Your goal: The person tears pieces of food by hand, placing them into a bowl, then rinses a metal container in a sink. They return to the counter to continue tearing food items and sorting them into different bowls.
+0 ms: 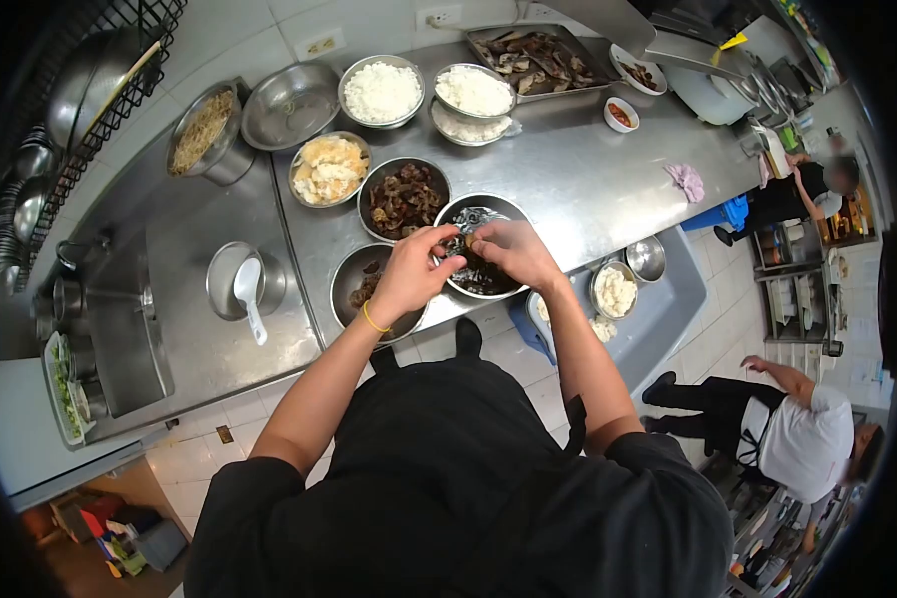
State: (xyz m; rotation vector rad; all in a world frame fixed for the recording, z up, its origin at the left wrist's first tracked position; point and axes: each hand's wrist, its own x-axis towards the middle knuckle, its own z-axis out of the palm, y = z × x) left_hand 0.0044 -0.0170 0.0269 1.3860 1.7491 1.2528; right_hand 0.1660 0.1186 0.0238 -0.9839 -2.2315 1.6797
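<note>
Both hands meet over a steel bowl (521, 211) holding dark liquid and dark wet pieces. My right hand (513, 249) is closed, its fingertips pinching a small brown piece of food (469, 240) whose kind I cannot make out. My left hand (416, 267), with a yellow band at the wrist, has curled fingers at the same spot; what they hold is too small to name. Behind the left hand stands a bowl of dark brown cut pieces (405, 198). Under the left wrist, another steel bowl (347, 289) with brown pieces is partly hidden.
Along the back are rice bowls (381, 92), a bowl of pale yellow food (330, 169), an empty-looking steel bowl (287, 108) and a tray (538, 60) of dark pieces. A white ladle (250, 289) lies left. Two people (797, 439) stand at the right.
</note>
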